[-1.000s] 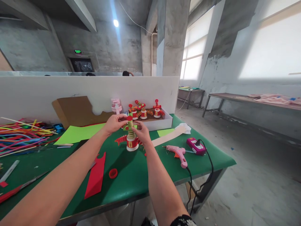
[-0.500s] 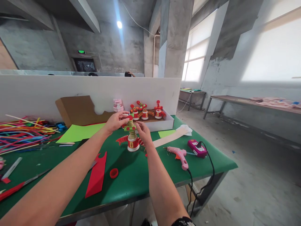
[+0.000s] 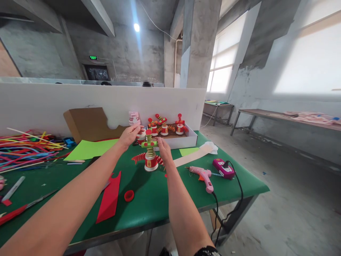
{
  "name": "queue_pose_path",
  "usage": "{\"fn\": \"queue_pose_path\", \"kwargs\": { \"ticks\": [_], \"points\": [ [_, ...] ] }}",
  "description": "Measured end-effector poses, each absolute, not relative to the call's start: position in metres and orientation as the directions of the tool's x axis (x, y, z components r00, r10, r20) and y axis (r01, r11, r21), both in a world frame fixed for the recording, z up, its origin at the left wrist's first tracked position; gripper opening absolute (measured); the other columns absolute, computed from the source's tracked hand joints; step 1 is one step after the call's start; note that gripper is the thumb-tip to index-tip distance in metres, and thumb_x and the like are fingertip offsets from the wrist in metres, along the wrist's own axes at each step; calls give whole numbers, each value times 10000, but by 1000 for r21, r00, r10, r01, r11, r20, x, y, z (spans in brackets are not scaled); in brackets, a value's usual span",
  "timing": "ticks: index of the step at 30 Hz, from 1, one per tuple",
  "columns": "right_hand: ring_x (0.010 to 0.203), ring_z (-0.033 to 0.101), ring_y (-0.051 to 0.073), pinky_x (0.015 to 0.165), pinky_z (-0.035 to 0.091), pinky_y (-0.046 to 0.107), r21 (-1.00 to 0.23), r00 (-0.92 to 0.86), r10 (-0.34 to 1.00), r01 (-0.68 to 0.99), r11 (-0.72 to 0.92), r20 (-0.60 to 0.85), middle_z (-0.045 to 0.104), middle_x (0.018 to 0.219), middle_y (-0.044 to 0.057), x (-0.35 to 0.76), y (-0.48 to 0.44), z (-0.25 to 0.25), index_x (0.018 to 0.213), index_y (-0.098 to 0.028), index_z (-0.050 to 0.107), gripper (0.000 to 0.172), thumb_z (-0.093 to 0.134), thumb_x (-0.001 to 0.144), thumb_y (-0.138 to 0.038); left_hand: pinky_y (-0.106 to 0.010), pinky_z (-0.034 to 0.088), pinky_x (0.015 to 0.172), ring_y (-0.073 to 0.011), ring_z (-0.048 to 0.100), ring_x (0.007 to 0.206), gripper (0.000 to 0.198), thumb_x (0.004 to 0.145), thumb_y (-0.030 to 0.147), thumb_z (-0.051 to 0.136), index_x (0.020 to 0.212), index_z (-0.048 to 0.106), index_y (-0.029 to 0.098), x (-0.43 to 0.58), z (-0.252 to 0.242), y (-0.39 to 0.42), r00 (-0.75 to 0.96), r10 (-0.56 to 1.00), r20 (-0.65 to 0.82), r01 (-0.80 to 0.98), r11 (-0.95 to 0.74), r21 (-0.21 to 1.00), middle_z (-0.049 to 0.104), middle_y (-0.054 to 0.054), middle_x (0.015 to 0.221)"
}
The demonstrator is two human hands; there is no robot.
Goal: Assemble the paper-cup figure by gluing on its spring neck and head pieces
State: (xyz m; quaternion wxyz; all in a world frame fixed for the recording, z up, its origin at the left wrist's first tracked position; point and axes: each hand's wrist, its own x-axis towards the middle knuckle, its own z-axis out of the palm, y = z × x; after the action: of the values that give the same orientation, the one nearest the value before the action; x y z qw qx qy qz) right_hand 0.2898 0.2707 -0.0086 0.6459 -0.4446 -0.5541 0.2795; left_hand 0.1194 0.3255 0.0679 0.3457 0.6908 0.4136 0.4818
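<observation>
Green table [image 3: 149, 202], craft figure [image 3: 150, 154] standing between both hands.
Left hand [image 3: 131, 134] loosely spread behind it; right hand [image 3: 164, 150] fingers together touching its side; glue gun [image 3: 203, 175] nearby, white box [image 3: 181, 140] behind.

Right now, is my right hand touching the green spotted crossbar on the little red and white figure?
Touching: the head view shows the right hand fingertips meeting the green spotted crossbar end.

Both hands [image 3: 147, 144] outstretched, fingers loose
</observation>
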Motion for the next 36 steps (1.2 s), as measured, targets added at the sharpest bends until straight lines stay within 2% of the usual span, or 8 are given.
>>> {"fn": "queue_pose_path", "kwargs": {
  "ticks": [4,7,11,15,21,26,31,36],
  "points": [
    [1020,668,222,906,526,332,-889,206,865,128,440,458,730,1085,51,287,269,-8,1063,-232,685,337,574,891,-499,-292,514,681,-237,661,955,584,736,640,554,1018,697,149,123,69,331,184,907,379,274,-417,866,743,-130,1045],
    [983,671,214,886,540,335,-890,180,872,136,436,455,712,1156,63,284,267,-8,1120,-230,660,357,671,823,-429,-307,510,724,-253,648,980,542,716,611,568,961,727,154,130,72,333,191,903,384,304,-427,852,757,-109,1021],
    [977,659,210,914,530,357,-875,161,864,183,448,477,709,1142,59,284,264,-7,1071,-224,657,281,651,821,-354,-324,496,756,-247,650,913,459,689,568,597,846,748,164,140,78,332,208,900,382,340,-433,835,769,-80,935],
    [1003,644,213,950,512,373,-869,165,862,223,441,480,716,1083,30,286,263,-6,955,-238,647,189,668,787,-320,-310,480,700,-212,634,766,382,650,522,645,786,753,181,142,81,322,242,888,391,358,-456,815,753,-41,781],
    [934,648,204,892,526,358,-875,153,872,228,426,465,716,1008,15,286,259,-4,895,-243,612,193,694,726,-289,-292,471,589,-183,598,639,273,643,441,691,764,767,208,128,83,304,284,856,432,410,-515,753,718,-21,674],
    [890,646,190,855,529,333,-868,157,864,231,439,479,710,962,8,286,261,-7,919,-234,609,209,676,729,-290,-310,529,629,-205,654,711,279,646,448,690,762,754,202,119,80,295,344,836,429,361,-539,761,760,-54,809],
    [928,647,196,891,525,342,-856,141,857,247,454,495,717,1045,24,287,262,-9,991,-227,633,253,675,749,-287,-345,549,723,-206,666,775,265,626,445,707,710,727,195,116,76,294,399,827,397,334,-534,777,761,-83,1022],
    [965,649,199,915,524,347,-843,122,849,253,475,515,727,1104,19,287,262,-10,1061,-244,674,275,660,787,-271,-359,557,755,-232,675,855,307,623,494,726,710,729,200,115,74,298,422,816,395,323,-542,776,755,-90,1078]
  ]
}}
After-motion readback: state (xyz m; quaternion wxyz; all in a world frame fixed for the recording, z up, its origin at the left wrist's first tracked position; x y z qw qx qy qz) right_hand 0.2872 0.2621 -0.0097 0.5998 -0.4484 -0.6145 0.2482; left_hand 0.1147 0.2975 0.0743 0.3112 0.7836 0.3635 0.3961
